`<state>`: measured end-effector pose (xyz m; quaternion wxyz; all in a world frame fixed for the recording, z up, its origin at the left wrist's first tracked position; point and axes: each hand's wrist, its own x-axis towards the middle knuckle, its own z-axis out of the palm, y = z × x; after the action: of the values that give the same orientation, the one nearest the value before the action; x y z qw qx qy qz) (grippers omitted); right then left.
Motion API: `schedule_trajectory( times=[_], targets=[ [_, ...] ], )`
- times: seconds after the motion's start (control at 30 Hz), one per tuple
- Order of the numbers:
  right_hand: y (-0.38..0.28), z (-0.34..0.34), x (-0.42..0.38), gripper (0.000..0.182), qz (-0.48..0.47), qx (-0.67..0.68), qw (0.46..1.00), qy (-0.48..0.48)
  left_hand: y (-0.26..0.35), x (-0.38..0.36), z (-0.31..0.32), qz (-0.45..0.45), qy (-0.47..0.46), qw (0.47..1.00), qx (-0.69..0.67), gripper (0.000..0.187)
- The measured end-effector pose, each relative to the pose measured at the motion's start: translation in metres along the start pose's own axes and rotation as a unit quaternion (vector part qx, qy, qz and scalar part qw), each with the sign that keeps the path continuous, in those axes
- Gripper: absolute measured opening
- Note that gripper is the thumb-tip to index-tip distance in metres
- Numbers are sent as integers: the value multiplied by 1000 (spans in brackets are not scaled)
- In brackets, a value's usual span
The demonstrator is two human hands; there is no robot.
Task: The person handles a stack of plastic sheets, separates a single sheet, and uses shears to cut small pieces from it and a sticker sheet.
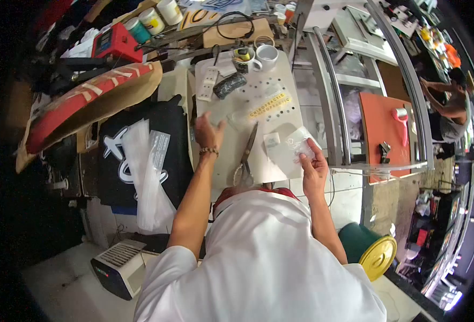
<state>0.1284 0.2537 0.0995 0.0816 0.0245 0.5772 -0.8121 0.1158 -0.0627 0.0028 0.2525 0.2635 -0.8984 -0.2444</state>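
My right hand (314,164) pinches a clear plastic film (291,146) with a pale print on it, over the right edge of the white table (223,172). Above the table's left side is my left hand (208,132), somewhat blurred, its fingers apart and nothing held. Between the hands lie large scissors (246,153), blades pointing away from me. A small white square piece (272,140) sits beside the film. Farther back, a clear strip with yellow "CHIROPRACTIC" lettering (269,107) lies among several dark dots.
Black fabric (164,115) with white lettering and translucent film strips (143,177) lies at left. White mugs (267,55), a power strip (208,81) and a dark wrapped bundle (229,85) stand at the back. A metal frame (344,102) rises at right; another person (451,107) is beyond.
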Motion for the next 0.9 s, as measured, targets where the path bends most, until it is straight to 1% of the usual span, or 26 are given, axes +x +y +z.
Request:
schedule_trajectory(
  times=[0.03, 0.07, 0.13, 0.17, 0.23, 0.27, 0.33, 0.37, 0.4, 0.43, 0.47, 0.5, 0.57, 0.6, 0.63, 0.7, 0.73, 0.77, 0.8, 0.83, 0.87, 0.9],
  targets=[
    [3, 0, -4, 53, 2, 26, 1000, 8, 16, -7, -7, -16, -80, 994, -72, 41],
    [3, -2, -7, 54, 7, 12, 1000, 19, 34, -18, -15, -46, -208, 965, -156, 21],
    [6, -3, -14, 55, -13, -6, 999, 42, 54, -50, -8, 49, -288, 940, -179, 9],
    [6, -4, -15, 55, -33, -22, 998, 56, 55, -62, 5, 119, -321, 921, -187, 15],
    [0, -2, -21, 57, -44, -26, 995, 81, 71, -79, 9, 284, -209, 913, -206, 22],
    [-3, -1, -24, 58, -53, -26, 993, 100, 77, -87, 9, 285, -212, 910, -213, 22],
    [-3, -6, -28, 59, -59, -12, 992, 108, 91, -99, 7, 218, -231, 935, -156, 25],
    [-4, -8, -30, 59, -61, 8, 992, 111, 95, -102, 6, 222, -235, 932, -165, 25],
    [-7, -5, -33, 59, -67, 36, 990, 115, 101, -97, -4, 68, -367, 889, -265, 27],
    [-6, -3, -34, 59, -73, 32, 989, 124, 102, -94, -10, -89, -484, 799, -346, 29],
    [-5, 0, -36, 59, -82, 29, 988, 124, 95, -95, -9, -201, -527, 672, -479, 30],
    [-3, 3, -38, 59, -89, 27, 988, 123, 98, -98, -11, -201, -534, 667, -479, 30],
    [-3, 19, -45, 59, -84, 15, 988, 132, 110, -98, -30, -235, -476, 553, -642, 22],
    [-1, 25, -46, 59, -89, 11, 987, 133, 125, -87, -48, -206, -464, 605, -613, 20],
    [0, 31, -46, 59, -94, 5, 987, 132, 124, -85, -48, -207, -465, 602, -615, 20],
    [0, 32, -47, 56, -110, 11, 984, 141, 115, -81, -52, -189, -461, 661, -562, 25],
    [0, 28, -43, 53, -111, 19, 982, 150, 108, -79, -51, -166, -443, 683, -556, 25],
    [0, 25, -38, 50, -113, 30, 980, 159, 98, -76, -55, -162, -438, 685, -559, 25],
    [-5, 24, -31, 46, -119, 74, 975, 171, 87, -71, -61, -151, -435, 712, -530, 21],
    [-8, 18, -25, 46, -123, 76, 976, 165, 76, -67, -67, -139, -431, 739, -500, 17],
    [-10, 8, -19, 46, -117, 68, 978, 157, 64, -62, -72, -135, -426, 740, -502, 17],
    [-12, -1, -13, 47, -110, 59, 981, 150, 52, -57, -76, -146, -411, 759, -483, 14]
  ],
)
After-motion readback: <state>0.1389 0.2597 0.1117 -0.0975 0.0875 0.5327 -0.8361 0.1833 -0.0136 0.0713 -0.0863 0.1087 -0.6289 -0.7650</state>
